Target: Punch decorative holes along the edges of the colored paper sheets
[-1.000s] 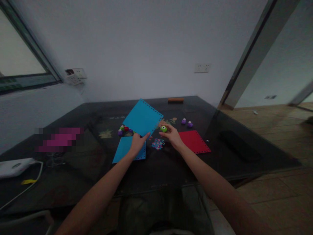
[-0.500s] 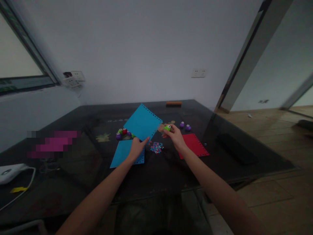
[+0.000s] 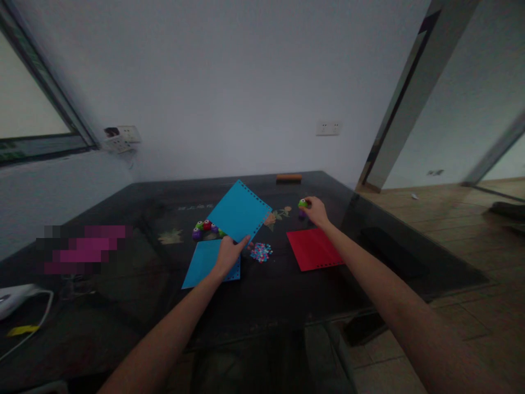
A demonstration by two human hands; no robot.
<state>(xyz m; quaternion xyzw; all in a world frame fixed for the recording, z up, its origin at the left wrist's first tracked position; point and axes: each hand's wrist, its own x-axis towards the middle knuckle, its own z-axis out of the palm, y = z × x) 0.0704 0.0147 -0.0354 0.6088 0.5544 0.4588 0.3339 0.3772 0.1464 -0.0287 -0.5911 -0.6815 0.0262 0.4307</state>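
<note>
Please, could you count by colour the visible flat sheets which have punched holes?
Blue rectangular sheets with punched holes: 2
Red rectangular sheet with punched holes: 1
Total: 3

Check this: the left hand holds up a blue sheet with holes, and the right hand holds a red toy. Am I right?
Almost! The toy in the right hand is green, not red, as the head view shows. The left hand does hold up a blue sheet with holes.
</note>
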